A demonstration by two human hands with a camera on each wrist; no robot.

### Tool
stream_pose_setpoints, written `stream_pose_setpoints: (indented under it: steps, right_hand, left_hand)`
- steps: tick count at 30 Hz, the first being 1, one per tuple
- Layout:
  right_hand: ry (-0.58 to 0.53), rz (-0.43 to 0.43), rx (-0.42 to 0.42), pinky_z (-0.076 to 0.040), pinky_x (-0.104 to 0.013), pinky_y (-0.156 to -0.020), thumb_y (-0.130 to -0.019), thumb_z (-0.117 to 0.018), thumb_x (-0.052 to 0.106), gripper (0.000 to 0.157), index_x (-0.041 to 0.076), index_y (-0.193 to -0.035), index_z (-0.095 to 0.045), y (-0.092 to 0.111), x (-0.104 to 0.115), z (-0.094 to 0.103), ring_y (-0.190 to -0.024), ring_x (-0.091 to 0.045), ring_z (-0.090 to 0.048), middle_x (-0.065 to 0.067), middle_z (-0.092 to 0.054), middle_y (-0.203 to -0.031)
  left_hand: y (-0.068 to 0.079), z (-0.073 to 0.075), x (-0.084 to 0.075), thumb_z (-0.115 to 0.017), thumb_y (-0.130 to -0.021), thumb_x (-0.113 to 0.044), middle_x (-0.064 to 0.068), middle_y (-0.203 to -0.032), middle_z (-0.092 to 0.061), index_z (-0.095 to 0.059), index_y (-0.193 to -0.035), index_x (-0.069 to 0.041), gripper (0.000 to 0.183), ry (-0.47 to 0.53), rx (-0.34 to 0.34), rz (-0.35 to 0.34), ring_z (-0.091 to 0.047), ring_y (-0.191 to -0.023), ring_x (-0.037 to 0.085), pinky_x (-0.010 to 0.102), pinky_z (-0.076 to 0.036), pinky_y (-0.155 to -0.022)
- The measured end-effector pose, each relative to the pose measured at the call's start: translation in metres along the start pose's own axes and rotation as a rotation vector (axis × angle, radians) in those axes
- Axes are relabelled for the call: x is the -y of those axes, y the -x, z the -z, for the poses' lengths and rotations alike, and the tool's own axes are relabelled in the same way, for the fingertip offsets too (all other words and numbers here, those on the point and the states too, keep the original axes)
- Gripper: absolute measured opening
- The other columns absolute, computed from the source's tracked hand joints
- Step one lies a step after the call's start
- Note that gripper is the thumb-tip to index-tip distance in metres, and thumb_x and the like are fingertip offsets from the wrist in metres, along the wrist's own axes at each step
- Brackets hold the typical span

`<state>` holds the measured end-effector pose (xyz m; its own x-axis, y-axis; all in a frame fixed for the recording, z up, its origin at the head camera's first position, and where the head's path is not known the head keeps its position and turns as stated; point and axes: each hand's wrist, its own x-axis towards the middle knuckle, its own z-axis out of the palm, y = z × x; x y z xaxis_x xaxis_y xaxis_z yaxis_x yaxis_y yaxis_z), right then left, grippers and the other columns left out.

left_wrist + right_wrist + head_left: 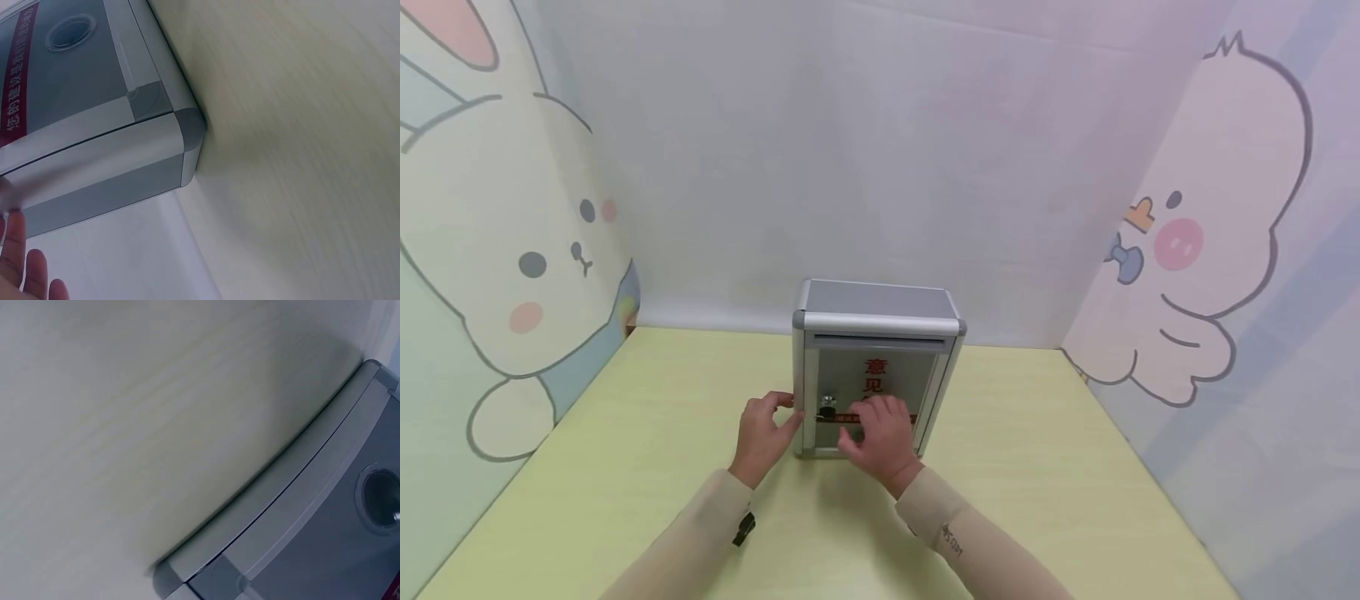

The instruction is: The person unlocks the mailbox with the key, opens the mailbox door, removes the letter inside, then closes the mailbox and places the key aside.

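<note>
A grey metal suggestion box [880,321] with a silver frame, a slot and red characters on its front stands upright on the table. On the left of its front panel is a small lock [827,402], with a dark piece at it that may be a key. My left hand [765,433] touches the box's left edge with thumb and fingertips; the left wrist view shows its fingers [15,247] spread beside the side wall. My right hand [883,437] is before the front panel, fingers bent, thumb apart, nothing visible between them. The right wrist view shows only the box's lower front [312,550].
The pale yellow table [1037,467] extends on both sides of the box. Behind it hangs a whitish curtain [925,167], with cartoon animals on the side curtains. A black strap piece [744,528] shows by my left sleeve.
</note>
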<state>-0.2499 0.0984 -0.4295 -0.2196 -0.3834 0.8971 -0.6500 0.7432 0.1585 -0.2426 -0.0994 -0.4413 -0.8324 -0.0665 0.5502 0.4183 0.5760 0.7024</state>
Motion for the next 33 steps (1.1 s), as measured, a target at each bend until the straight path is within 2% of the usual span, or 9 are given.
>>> stream_pose_setpoints:
  steps: [4, 8, 12, 16, 23, 33]
  right_hand:
    - [0.006, 0.039, 0.067, -0.047, -0.031, -0.065, -0.085, -0.054, 0.029, 0.022, 0.011, -0.085, -0.066, -0.008, 0.009, -0.003, -0.070, -0.017, -0.056, 0.000, -0.062, -0.075]
    - [0.021, 0.070, 0.067, -0.049, -0.030, -0.064, -0.076, -0.067, 0.024, 0.013, 0.014, -0.082, -0.069, -0.012, 0.014, -0.005, -0.070, -0.015, -0.059, 0.002, -0.065, -0.075]
    - [0.045, 0.088, 0.047, -0.049, -0.027, -0.062, -0.068, -0.077, 0.024, 0.014, 0.016, -0.078, -0.071, -0.012, 0.016, -0.007, -0.069, -0.012, -0.062, 0.004, -0.066, -0.075]
    - [0.061, 0.090, 0.025, -0.050, -0.026, -0.062, -0.066, -0.082, 0.025, 0.015, 0.016, -0.074, -0.073, -0.012, 0.016, -0.007, -0.068, -0.011, -0.063, 0.005, -0.067, -0.072]
    - [0.077, 0.079, 0.048, -0.048, -0.026, -0.060, -0.069, -0.080, 0.025, 0.011, 0.016, -0.069, -0.073, -0.015, 0.019, -0.005, -0.065, -0.010, -0.062, 0.006, -0.067, -0.067]
    - [0.026, 0.063, 0.077, -0.044, -0.022, -0.051, -0.082, -0.066, 0.020, 0.026, 0.013, -0.060, -0.054, -0.015, 0.021, -0.009, -0.053, -0.009, -0.053, 0.004, -0.055, -0.057]
  left_hand:
    - [0.001, 0.000, 0.000, -0.075, -0.076, -0.001, 0.019, -0.088, -0.067, -0.064, -0.095, 0.007, 0.023, -0.003, -0.011, -0.022, -0.054, -0.080, 0.035, 0.045, -0.042, -0.073]
    - [0.003, -0.002, 0.001, -0.075, -0.075, 0.000, 0.017, -0.086, -0.067, -0.064, -0.093, 0.006, 0.021, -0.016, -0.035, -0.059, -0.055, -0.077, 0.033, 0.043, -0.043, -0.069]
    - [0.005, -0.004, 0.003, -0.074, -0.075, 0.001, 0.017, -0.086, -0.067, -0.064, -0.093, 0.006, 0.020, -0.014, -0.059, -0.087, -0.054, -0.076, 0.033, 0.043, -0.042, -0.069]
    - [0.005, -0.005, 0.006, -0.075, -0.075, 0.002, 0.018, -0.086, -0.067, -0.065, -0.092, 0.007, 0.021, -0.008, -0.086, -0.108, -0.053, -0.075, 0.034, 0.042, -0.042, -0.068]
    - [0.004, -0.004, 0.007, -0.076, -0.073, 0.002, 0.016, -0.083, -0.069, -0.067, -0.089, 0.006, 0.019, -0.020, -0.112, -0.130, -0.054, -0.072, 0.032, 0.039, -0.042, -0.065]
    - [0.001, 0.000, 0.005, -0.076, -0.076, 0.000, 0.017, -0.086, -0.069, -0.067, -0.092, 0.006, 0.019, -0.018, -0.072, -0.083, -0.054, -0.074, 0.032, 0.040, -0.043, -0.067]
